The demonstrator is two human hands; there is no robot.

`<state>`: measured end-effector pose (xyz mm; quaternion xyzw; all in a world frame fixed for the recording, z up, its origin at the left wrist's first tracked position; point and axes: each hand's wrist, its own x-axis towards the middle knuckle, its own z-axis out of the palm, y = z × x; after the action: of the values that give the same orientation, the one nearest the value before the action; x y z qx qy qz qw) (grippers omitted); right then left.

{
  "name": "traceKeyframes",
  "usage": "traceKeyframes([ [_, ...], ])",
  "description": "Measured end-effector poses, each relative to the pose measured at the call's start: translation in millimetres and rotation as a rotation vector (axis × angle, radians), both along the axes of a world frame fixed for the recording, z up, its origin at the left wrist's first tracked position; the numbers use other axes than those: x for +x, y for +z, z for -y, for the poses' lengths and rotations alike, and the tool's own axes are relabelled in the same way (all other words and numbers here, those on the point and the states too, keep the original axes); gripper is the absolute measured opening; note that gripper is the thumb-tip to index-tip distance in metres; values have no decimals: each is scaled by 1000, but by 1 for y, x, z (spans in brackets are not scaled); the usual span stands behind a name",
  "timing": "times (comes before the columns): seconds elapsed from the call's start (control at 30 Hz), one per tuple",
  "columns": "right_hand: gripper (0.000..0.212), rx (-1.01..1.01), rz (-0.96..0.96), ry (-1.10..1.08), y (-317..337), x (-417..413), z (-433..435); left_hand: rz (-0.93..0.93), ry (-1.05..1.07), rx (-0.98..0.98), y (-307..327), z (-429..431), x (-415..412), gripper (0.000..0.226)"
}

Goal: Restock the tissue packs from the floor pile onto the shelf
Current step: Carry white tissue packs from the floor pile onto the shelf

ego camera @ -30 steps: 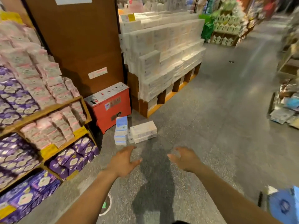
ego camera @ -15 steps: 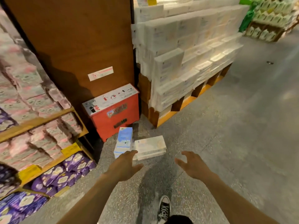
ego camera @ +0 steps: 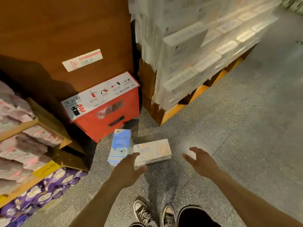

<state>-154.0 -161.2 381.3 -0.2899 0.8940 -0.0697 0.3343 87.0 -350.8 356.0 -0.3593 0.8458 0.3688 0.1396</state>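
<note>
Just in front of the red fire box [ego camera: 105, 110], the tissue packs [ego camera: 139, 149] lie unlifted on the floor, left hand [ego camera: 127, 169] and right hand [ego camera: 199, 163] spread empty beside them, restocking apparently barely begun.

Blue tissue pack stack [ego camera: 120, 145] and white tissue pack stack [ego camera: 152, 151] sit side by side on grey floor [ego camera: 246, 128], before red fire-extinguisher box [ego camera: 105, 115]. Left hand [ego camera: 127, 169] overlaps the stacks, fingers spread; right hand [ego camera: 200, 161] apart, empty, fingers spread.

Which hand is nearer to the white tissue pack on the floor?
Left. The left hand overlaps the near left corner of the white tissue pack, beside the blue pack. The right hand hovers open, apart, to its right.
</note>
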Motion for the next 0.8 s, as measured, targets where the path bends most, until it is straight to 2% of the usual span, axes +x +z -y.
traceKeyframes([
  [0.23,70,32,39,-43,-136,-55,64,-13,113,70,-139,55,-61,69],
  [0.33,74,53,23,15,-219,-81,90,-7,140,125,-228,73,-84,69],
  [0.53,63,72,9,106,-391,-128,139,34,194,89,-420,111,-131,70],
  [0.67,71,73,63,42,-500,-151,155,47,286,37,-529,130,-150,72],
  [0.8,82,97,179,-138,-584,-163,163,35,507,111,-609,144,-154,70],
])
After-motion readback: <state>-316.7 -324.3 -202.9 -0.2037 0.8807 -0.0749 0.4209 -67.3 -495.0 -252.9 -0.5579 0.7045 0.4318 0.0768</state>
